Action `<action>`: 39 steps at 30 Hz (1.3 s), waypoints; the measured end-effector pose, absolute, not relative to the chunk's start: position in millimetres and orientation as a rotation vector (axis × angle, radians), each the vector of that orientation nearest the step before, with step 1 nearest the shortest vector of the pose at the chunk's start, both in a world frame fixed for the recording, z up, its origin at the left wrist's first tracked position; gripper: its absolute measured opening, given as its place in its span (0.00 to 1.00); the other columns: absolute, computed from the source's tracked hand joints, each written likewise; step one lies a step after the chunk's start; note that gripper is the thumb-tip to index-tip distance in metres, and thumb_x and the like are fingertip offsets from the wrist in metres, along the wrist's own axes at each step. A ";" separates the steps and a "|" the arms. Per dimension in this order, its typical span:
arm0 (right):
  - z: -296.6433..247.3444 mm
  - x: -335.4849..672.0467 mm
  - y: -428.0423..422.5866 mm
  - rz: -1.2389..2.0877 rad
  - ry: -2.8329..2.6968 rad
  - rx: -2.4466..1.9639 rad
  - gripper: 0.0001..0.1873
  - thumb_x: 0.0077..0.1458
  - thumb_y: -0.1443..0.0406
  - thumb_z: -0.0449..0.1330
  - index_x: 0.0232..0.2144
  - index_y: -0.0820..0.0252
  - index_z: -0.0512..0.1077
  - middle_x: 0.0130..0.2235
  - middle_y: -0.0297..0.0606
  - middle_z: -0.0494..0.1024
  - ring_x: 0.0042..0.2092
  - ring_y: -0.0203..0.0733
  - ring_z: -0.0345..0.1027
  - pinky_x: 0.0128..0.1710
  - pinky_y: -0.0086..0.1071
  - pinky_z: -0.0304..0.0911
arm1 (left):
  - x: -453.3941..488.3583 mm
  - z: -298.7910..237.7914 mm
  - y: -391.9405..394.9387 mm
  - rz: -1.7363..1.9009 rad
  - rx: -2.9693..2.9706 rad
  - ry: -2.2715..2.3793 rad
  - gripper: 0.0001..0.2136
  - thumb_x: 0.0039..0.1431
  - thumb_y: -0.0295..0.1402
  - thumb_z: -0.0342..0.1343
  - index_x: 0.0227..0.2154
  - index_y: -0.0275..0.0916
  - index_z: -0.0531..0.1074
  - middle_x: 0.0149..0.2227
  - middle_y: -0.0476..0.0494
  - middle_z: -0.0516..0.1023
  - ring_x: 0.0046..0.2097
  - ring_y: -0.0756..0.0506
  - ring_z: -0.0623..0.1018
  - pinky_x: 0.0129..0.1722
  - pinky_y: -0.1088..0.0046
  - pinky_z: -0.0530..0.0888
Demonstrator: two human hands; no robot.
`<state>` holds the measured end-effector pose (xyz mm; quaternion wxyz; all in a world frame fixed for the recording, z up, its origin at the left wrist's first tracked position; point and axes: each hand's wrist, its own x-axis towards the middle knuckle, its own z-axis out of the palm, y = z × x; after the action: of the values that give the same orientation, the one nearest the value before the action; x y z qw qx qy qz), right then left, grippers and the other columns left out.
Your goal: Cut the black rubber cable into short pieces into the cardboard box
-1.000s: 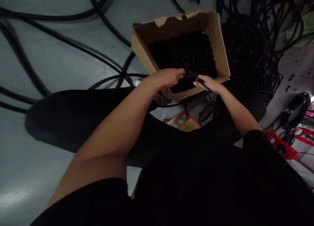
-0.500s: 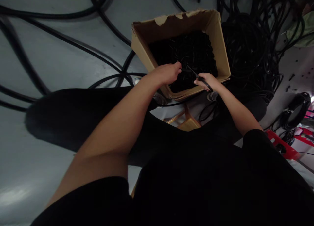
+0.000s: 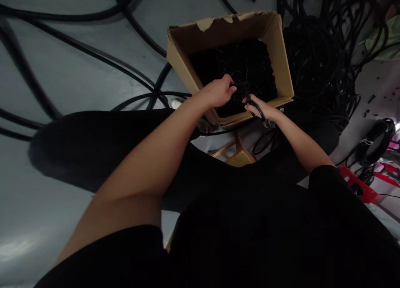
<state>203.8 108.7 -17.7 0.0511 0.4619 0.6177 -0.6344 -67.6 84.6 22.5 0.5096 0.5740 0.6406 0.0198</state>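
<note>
Fingers (image 3: pixel 227 85) of left hand (image 3: pixel 215 93), right hand (image 3: pixel 261 110) closed on black cable (image 3: pixel 248 97); cardboard box (image 3: pixel 225 30) contents (image 3: pixel 237 59) too dark to separate.

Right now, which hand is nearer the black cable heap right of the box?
Right: the right hand is at the near edge of the cardboard box, left of the heap; the left hand is farther left, over the box.

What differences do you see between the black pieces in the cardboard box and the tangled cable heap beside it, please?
The black pieces look short, while the tangled cable heap is long looped strands. The black pieces lie in the cardboard box; the heap sits outside on the floor. Both are black.
</note>
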 end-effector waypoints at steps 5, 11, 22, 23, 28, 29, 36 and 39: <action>-35.6 197.4 106.6 -1.977 2.009 1.288 0.17 0.81 0.57 0.68 0.63 0.54 0.73 0.46 0.34 0.80 0.47 0.45 0.79 0.58 0.41 0.83 | -59.4 19.8 77.9 0.192 1.311 1.427 0.23 0.85 0.39 0.60 0.75 0.39 0.78 0.47 0.36 0.91 0.59 0.30 0.92 0.66 0.54 0.86; -33.5 189.2 113.3 -1.904 2.062 1.241 0.19 0.82 0.55 0.65 0.66 0.57 0.74 0.50 0.37 0.79 0.49 0.46 0.78 0.62 0.50 0.85 | -55.4 7.9 76.0 0.321 1.325 1.417 0.23 0.82 0.37 0.61 0.73 0.38 0.79 0.56 0.33 0.90 0.66 0.28 0.89 0.74 0.47 0.83; -17.3 183.8 121.6 -1.884 2.029 1.339 0.20 0.73 0.50 0.76 0.48 0.53 0.73 0.42 0.32 0.73 0.49 0.49 0.72 0.67 0.54 0.82 | -55.4 10.6 72.1 0.297 1.354 1.462 0.21 0.82 0.36 0.65 0.72 0.40 0.81 0.55 0.33 0.91 0.69 0.26 0.89 0.76 0.50 0.81; -14.6 182.2 120.8 -1.913 2.010 1.341 0.21 0.74 0.49 0.76 0.48 0.53 0.73 0.42 0.32 0.73 0.49 0.48 0.73 0.65 0.53 0.82 | -55.5 11.3 72.0 0.295 1.359 1.458 0.21 0.82 0.36 0.65 0.72 0.40 0.80 0.55 0.33 0.91 0.69 0.26 0.89 0.75 0.50 0.81; -1.4 172.3 112.1 -2.060 1.879 1.414 0.22 0.80 0.46 0.73 0.51 0.53 0.73 0.38 0.28 0.72 0.41 0.41 0.73 0.49 0.35 0.81 | -56.9 13.2 74.4 0.250 1.353 1.425 0.22 0.82 0.35 0.65 0.73 0.41 0.80 0.57 0.33 0.91 0.68 0.27 0.90 0.72 0.52 0.82; -1.2 171.5 110.3 -2.054 1.848 1.448 0.22 0.81 0.45 0.73 0.51 0.53 0.73 0.37 0.27 0.72 0.39 0.40 0.72 0.44 0.33 0.79 | -57.3 14.1 75.0 0.248 1.349 1.424 0.22 0.82 0.35 0.65 0.74 0.41 0.80 0.58 0.33 0.91 0.69 0.27 0.90 0.73 0.52 0.82; -7.9 173.9 106.8 -1.990 1.710 1.601 0.28 0.82 0.40 0.73 0.46 0.50 0.68 0.31 0.25 0.67 0.30 0.38 0.65 0.29 0.29 0.65 | -58.9 23.2 79.0 0.227 1.324 1.465 0.22 0.84 0.37 0.62 0.75 0.43 0.81 0.60 0.32 0.92 0.71 0.26 0.89 0.74 0.51 0.82; -7.5 174.4 106.4 -1.993 1.681 1.619 0.30 0.81 0.38 0.73 0.45 0.49 0.66 0.29 0.23 0.65 0.27 0.36 0.61 0.25 0.29 0.60 | -59.9 25.4 80.6 0.186 1.327 1.478 0.22 0.85 0.38 0.61 0.75 0.42 0.80 0.61 0.31 0.92 0.71 0.26 0.89 0.74 0.53 0.82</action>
<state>174.4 106.4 -7.5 0.0367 0.5272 0.5473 -0.6490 -59.9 80.6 25.4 0.5422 0.5589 0.6226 0.0781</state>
